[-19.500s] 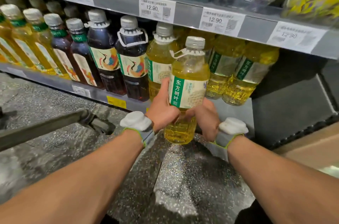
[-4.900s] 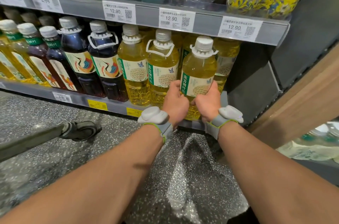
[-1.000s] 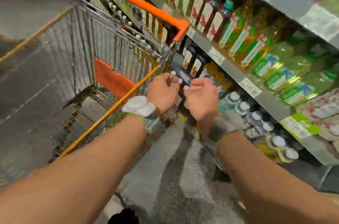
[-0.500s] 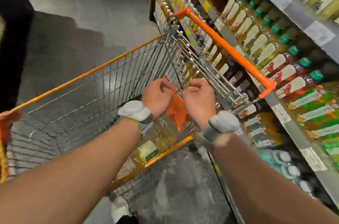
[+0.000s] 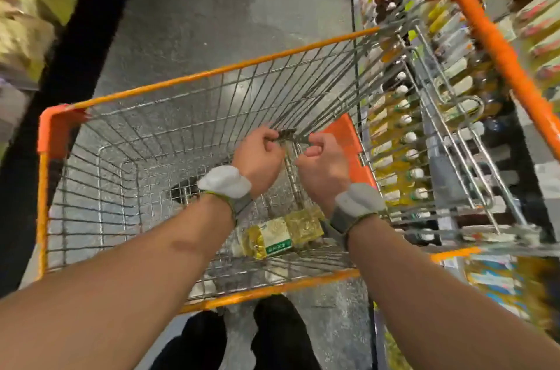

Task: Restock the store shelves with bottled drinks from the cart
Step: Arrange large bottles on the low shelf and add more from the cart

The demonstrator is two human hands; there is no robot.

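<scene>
Fists above cart: left hand and right hand curled, gripping nothing. One bottle lies sideways on the basket floor, lower centre. Risk: the round bottle may roll away from a hasty grab.

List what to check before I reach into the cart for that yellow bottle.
1. Shopping cart open on top: ok.
2. Yellow drink bottle lying on its side on the cart floor, nothing on top of it: ok.
3. Left hand free, fingers curled, nothing held: ok.
4. Right hand free, fingers curled, nothing held: ok.
5. Bottle cap intact: cannot tell, that end is blurred.
6. Room on the store shelves: cannot tell, too blurred.
</scene>
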